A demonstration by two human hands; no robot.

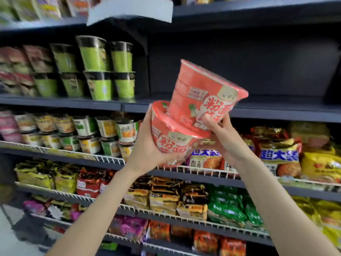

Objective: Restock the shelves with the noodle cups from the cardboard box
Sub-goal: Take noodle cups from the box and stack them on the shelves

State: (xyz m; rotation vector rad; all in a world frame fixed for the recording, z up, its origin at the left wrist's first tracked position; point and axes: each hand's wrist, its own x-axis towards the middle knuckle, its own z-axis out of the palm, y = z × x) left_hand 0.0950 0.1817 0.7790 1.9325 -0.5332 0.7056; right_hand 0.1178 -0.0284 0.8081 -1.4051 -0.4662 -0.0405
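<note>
You get bright, even light with soft shadows under the shelf boards (60, 103) above and left of your hands. Motion blur smears the green cups (99, 71) up-left of your hands, and wide-angle distortion bends the shelf lines toward the edges.

Red-and-white noodle cups (203, 100), green black-banded cups (97, 71), dark grey shelf (276, 108)

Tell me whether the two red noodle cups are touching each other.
Touching. The head view shows the upper red cup, tilted, with its base resting on the lid of the lower red cup; no gap shows between them.
</note>
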